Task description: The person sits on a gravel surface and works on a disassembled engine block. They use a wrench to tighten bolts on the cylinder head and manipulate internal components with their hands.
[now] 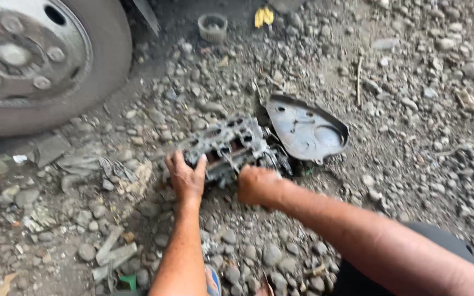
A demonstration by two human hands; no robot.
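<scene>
A greasy grey metal engine part (229, 143) with several openings lies on the stony ground in the middle of the head view. My left hand (186, 176) grips its near left edge with the fingers curled over it. Against the part's near right side presses my right hand (258, 185), closed like a fist; whether it grasps the part is unclear through the blur. A flat grey metal cover plate (306, 130) with a round recess lies just right of the part, touching or nearly touching it.
A large vehicle wheel (34, 60) with a metal hub fills the top left. A small round ribbed cap (213, 27) and a yellow scrap (263, 16) lie at the top. Loose stones, rags (91, 164) and wood pieces (113, 252) litter the ground.
</scene>
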